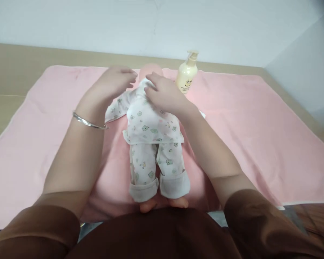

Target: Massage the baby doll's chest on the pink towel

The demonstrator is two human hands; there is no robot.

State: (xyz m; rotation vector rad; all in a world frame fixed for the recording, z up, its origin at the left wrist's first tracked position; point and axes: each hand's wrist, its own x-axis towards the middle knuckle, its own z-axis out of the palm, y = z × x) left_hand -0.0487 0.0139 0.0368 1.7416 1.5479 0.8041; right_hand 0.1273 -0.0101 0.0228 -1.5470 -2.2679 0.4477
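A baby doll (150, 69) lies on its back with its head away from me and its bare feet towards me. It wears a white printed shirt (151, 124) and matching trousers (143, 163) with turned-up cuffs. My left hand (120, 82) is above the left sleeve, beside the doll's head, its fingers stretched out and holding nothing. Over the shirt's upper right side is my right hand (164, 91), fingers apart near the collar; whether it touches the cloth I cannot tell. The doll's face and right shoulder are partly hidden by that hand.
A pale yellow pump bottle (187, 73) stands just beyond my right hand. Under everything is a pink blanket (245, 126) spread over a wooden surface (16, 57). A white wall (97, 28) rises behind, with another at the right.
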